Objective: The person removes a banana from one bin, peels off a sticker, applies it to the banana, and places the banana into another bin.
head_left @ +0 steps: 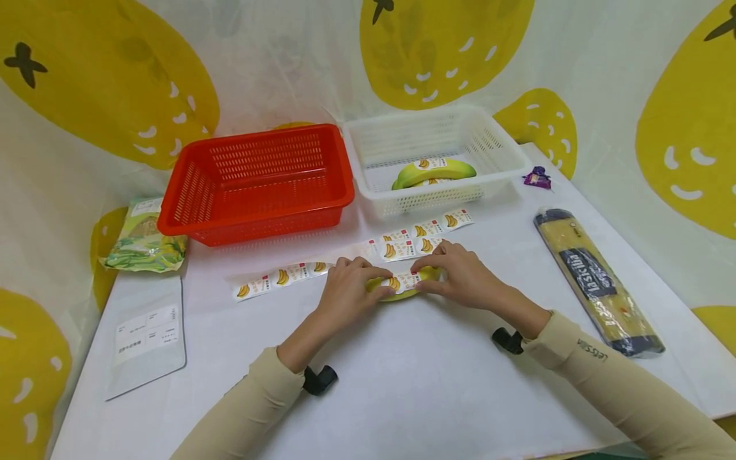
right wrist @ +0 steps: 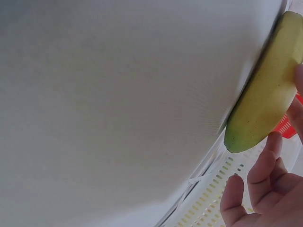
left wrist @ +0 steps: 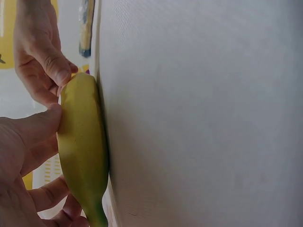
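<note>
A yellow banana (head_left: 402, 295) with a greenish end lies on the white table, and a white banana-print sticker (head_left: 402, 281) covers part of its upper side. My left hand (head_left: 352, 285) grips one end of it, thumb and fingertips at the sticker's left edge. From the opposite end, my right hand (head_left: 457, 275) holds it with curled fingers and thumb by the sticker's right edge. The banana (left wrist: 84, 142) shows its plain side in the left wrist view, with the left thumb along its top edge. In the right wrist view, right fingertips (right wrist: 273, 142) meet its greenish tip.
Sticker strips (head_left: 397, 249) lie just beyond the hands. Behind stand a red basket (head_left: 259, 220) and a white basket (head_left: 443, 195) holding labelled bananas (head_left: 437, 171). Pasta pack (head_left: 598, 281) and purple wrapper (head_left: 537, 177) are right; green bag (head_left: 146, 236) and grey-white pouch (head_left: 146, 345) are left.
</note>
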A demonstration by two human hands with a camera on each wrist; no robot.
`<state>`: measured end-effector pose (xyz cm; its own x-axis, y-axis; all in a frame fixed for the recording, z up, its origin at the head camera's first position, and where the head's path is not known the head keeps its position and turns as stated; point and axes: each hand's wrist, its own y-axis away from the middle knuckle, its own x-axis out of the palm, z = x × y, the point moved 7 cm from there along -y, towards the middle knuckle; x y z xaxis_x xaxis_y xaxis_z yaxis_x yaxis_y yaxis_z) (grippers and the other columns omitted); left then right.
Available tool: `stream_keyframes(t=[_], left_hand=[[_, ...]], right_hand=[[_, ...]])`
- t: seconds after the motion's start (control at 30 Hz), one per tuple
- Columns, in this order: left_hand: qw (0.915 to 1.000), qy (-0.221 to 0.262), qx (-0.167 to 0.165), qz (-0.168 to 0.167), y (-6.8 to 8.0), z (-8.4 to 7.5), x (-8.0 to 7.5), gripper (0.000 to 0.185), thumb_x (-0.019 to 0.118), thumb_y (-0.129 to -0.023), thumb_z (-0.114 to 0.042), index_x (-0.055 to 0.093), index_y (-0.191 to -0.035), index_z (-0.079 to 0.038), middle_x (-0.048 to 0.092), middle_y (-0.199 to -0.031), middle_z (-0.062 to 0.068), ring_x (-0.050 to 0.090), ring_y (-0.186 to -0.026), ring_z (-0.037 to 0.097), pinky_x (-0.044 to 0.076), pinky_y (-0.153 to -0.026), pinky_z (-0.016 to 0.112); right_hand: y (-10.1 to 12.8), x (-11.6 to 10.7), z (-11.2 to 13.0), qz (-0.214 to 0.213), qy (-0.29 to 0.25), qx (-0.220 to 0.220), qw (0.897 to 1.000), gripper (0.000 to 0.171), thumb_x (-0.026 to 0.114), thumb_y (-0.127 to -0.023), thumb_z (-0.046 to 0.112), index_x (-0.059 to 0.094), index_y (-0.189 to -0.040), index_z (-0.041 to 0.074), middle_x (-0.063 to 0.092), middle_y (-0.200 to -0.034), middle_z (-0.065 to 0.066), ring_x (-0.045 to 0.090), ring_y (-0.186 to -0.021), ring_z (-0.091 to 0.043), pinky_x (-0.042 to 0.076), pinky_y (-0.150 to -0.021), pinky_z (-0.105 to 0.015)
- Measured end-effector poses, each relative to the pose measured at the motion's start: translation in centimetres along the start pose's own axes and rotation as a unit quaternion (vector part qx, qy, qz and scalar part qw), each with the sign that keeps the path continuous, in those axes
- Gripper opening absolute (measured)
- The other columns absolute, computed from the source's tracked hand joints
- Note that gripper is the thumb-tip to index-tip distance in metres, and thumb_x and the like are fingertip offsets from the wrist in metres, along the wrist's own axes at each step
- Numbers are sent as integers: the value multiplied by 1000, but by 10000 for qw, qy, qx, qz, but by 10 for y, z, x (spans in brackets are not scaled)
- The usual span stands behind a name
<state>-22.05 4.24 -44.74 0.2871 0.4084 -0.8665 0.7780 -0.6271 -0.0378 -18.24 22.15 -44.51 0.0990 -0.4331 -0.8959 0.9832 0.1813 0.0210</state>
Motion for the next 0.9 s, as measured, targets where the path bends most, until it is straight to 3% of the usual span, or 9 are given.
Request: stream_keyframes(t=[0.4,0.53,0.63,0.73,0.83,0.9], left_hand=[[9999,-81,-67,100,-2,-1,3,32,77,-90,-37,77,-120,-26,67,-107,5,50,-98,24,36,-82,38],[9999,-103,-57,86,-2,-1,3,32,76,-90,-38,77,-120,-25,67,-107,5,50,-97,24,37,-81,37],[9999,-61,-85,106,-1,-1,3,32,75,-91,-37,77,-120,-25,67,-107,4,50,-97,23,38,-81,37],[9998,-3,-132,131,0,0,3,32,75,-91,-37,77,-121,-25,67,-108,4,50,-97,23,39,-82,37],[9998,8,-169,130,2,0,2,32,75,-91,-37,77,-120,-25,66,-107,4,50,-98,23,39,-82,37],[9997,-14,-188,139,2,0,2,31,75,-91,-37,77,-120,-26,66,-108,5,50,-98,24,39,-83,38]], right_hand=[[1,-1,-3,71,-104,41,9999,32,81,-86,34,76,-116,26,59,-99,-4,50,-90,-22,34,-73,-35],[-1,-8,-7,60,-350,-85,9993,34,80,-88,30,75,-120,22,64,-104,-6,54,-96,-24,40,-78,-37],[-5,-27,-18,-175,-603,-40,9980,35,75,-93,27,73,-125,15,68,-110,-10,58,-98,-25,45,-83,-37],[-12,-61,-40,-717,-878,313,9931,32,68,-99,27,71,-127,11,71,-113,-13,61,-97,-25,49,-78,-33],[-16,-101,-70,-1366,-1116,943,9798,35,63,-102,32,70,-127,10,71,-107,-8,58,-91,-19,47,-67,-25],[-15,-124,-95,-1707,-1323,1461,9654,40,61,-102,38,69,-130,10,69,-99,4,53,-87,-15,44,-63,-22]])
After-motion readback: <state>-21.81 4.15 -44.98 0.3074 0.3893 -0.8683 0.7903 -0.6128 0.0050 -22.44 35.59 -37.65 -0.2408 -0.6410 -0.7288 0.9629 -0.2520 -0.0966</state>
